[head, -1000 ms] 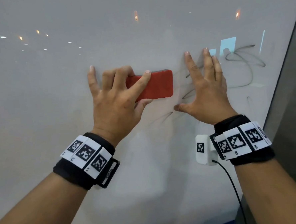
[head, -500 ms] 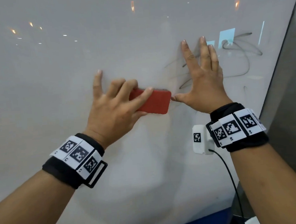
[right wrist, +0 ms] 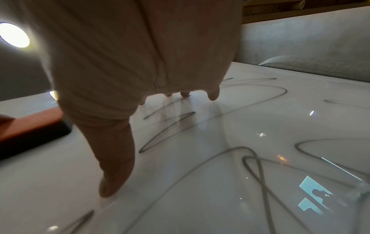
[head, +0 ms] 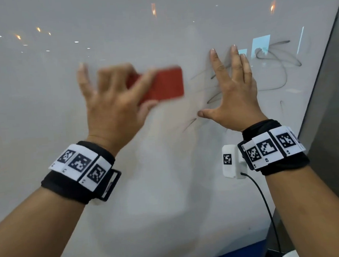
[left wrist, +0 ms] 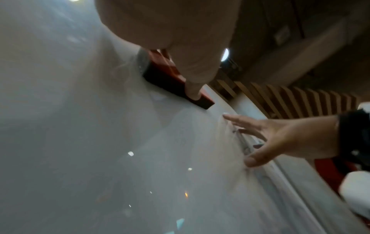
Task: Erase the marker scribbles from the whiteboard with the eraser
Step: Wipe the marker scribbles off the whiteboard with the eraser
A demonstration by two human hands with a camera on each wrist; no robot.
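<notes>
The white whiteboard [head: 148, 179] fills the head view. My left hand [head: 122, 91] grips a red eraser [head: 162, 85] and presses it on the board; both are blurred with motion. In the left wrist view the eraser [left wrist: 170, 82] lies flat on the board under my thumb. Black marker scribbles [head: 279, 62] run to the right of the eraser, some faint and smeared. My right hand [head: 221, 85] lies flat on the board over the scribbles [right wrist: 170, 123], fingers straight and spread, holding nothing. The eraser [right wrist: 30, 126] sits just left of its thumb.
A dark grey frame [head: 331, 98] bounds the board on the right. A blue strip [head: 232, 253] shows below the board's bottom edge. A black cable [head: 266, 202] hangs from the white camera on my right wrist. Ceiling lights reflect on the glossy board.
The eraser in my left hand slid down beside my right thumb, then back up to finger level, and is now blurred. My right hand stays flat on the board.
</notes>
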